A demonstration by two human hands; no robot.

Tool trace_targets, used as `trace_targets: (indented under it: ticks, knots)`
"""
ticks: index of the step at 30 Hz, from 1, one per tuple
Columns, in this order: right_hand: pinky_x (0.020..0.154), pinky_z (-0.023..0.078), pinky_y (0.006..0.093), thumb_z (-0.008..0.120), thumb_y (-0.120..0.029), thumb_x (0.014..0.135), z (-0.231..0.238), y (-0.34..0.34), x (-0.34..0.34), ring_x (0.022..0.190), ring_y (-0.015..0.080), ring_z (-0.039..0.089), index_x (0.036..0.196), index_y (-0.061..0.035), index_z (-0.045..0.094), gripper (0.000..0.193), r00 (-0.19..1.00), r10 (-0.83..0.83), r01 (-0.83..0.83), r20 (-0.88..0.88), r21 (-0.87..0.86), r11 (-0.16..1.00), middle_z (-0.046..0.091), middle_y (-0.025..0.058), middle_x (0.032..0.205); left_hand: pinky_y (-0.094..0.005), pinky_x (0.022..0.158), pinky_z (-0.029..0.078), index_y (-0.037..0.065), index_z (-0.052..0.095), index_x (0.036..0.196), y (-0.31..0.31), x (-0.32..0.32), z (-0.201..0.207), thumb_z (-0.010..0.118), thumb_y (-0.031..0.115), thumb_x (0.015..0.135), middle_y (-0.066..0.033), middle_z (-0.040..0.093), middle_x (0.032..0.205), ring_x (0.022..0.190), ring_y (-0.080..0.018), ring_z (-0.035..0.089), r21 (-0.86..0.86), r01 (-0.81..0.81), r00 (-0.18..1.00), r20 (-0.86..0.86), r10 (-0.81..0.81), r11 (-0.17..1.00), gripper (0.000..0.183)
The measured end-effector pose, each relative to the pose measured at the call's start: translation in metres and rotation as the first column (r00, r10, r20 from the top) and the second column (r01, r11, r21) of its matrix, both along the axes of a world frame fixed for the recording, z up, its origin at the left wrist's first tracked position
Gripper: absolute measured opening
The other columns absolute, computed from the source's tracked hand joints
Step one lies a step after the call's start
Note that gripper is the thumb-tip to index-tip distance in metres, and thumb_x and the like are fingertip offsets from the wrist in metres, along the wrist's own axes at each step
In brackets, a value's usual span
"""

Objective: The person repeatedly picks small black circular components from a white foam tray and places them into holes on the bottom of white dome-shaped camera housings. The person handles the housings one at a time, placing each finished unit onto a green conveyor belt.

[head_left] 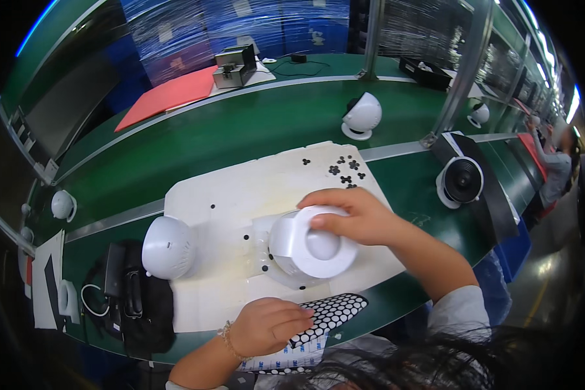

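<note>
My right hand (357, 216) grips the rim of a white round device housing (283, 242), its thumb on the inner edge of the flat ring base and its fingers over the outside. The housing rests on a pale board (221, 195), its base turned up toward me. Near the table's front edge, my left hand (266, 327) is closed at the end of a black sheet with rows of white round dots (335, 314); its fingertips press on it. Small black dots lie around the housing. Several black clover-shaped pieces (344, 170) are scattered at the board's far right.
Another white housing (168, 248) stands left on the board, beside a black bag (151, 309). A round device with a black front (463, 181) sits at right. One more white device (362, 117) stands on the green conveyor belt (273, 114). A metal post (461, 71) rises beyond.
</note>
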State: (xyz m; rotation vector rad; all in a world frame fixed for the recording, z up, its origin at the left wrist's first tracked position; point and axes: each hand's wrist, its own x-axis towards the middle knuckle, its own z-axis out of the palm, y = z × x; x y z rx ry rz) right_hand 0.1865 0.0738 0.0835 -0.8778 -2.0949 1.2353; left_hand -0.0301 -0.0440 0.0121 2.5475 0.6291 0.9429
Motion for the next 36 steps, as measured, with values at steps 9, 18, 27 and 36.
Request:
trace_targets:
  ticks: [9,18,27,36]
  knots:
    - [0.082,0.038,0.0353,0.068,-0.024,0.072,-0.017,-0.005,-0.004,0.091,0.0277,0.052,0.111,-0.0069,0.054,0.044,0.988,0.103,-0.005,-0.113,0.65,0.76,0.054,0.0096,0.1,-0.0291,0.064,0.048,0.0,0.054,0.091,-0.003,-0.016,-0.018,0.059,-0.006,0.07,-0.0148,0.061,0.082,0.07,-0.0207,0.06,-0.538,-0.149,0.682,0.552,0.48,0.83,0.022]
    - [0.07,0.045,0.0308,0.068,-0.01,0.071,-0.015,-0.036,0.0,0.079,0.023,0.057,0.109,-0.0069,0.054,0.041,0.981,0.194,-0.172,-0.012,0.415,0.893,0.061,0.0069,0.089,-0.0302,0.06,0.047,0.001,0.05,0.084,-0.004,-0.019,-0.011,0.061,-0.008,0.071,-0.0152,0.06,0.075,0.067,-0.0214,0.059,-0.464,-0.227,0.743,0.486,0.46,0.856,0.019]
    - [0.072,0.045,0.0301,0.069,-0.01,0.071,-0.011,-0.035,0.008,0.08,0.0223,0.058,0.102,-0.0074,0.057,0.033,0.996,0.076,-0.063,-0.039,0.269,0.961,0.062,0.0065,0.085,-0.0341,0.062,0.048,0.002,0.057,0.087,0.002,-0.02,-0.015,0.06,-0.008,0.06,-0.0135,0.062,0.079,0.069,-0.028,0.061,-0.29,-0.286,0.768,0.501,0.399,0.913,0.029]
    - [0.079,0.042,0.0332,0.072,-0.011,0.066,-0.006,-0.02,0.009,0.092,0.0232,0.056,0.079,-0.0101,0.064,0.015,0.979,0.195,-0.097,-0.066,0.686,0.721,0.061,0.0032,0.094,-0.0332,0.059,0.048,-0.001,0.055,0.085,-0.001,-0.02,-0.017,0.06,-0.009,0.061,-0.0144,0.062,0.075,0.065,-0.0271,0.06,-0.376,-0.306,0.735,0.491,0.468,0.875,0.026]
